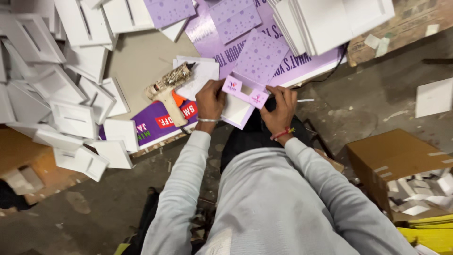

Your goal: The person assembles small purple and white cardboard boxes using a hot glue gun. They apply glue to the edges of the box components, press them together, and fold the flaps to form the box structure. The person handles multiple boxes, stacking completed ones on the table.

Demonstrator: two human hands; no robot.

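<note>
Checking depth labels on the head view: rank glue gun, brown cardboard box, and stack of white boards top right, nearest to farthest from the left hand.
From the left hand:
1. Glue gun, just to the hand's left on the work board, lying on its side.
2. Stack of white boards, up and to the right, past the purple dotted pieces.
3. Brown cardboard box, far right on the floor, lower in frame.

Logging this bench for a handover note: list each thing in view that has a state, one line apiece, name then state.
left hand: gripping the small lilac box at its left end
right hand: gripping the same box at its right end
small lilac box: held up, open, lid flap raised
glue gun: lying on its side, untouched
white card pieces: heaped loosely, overlapping
brown carton: open, white scraps inside
</note>
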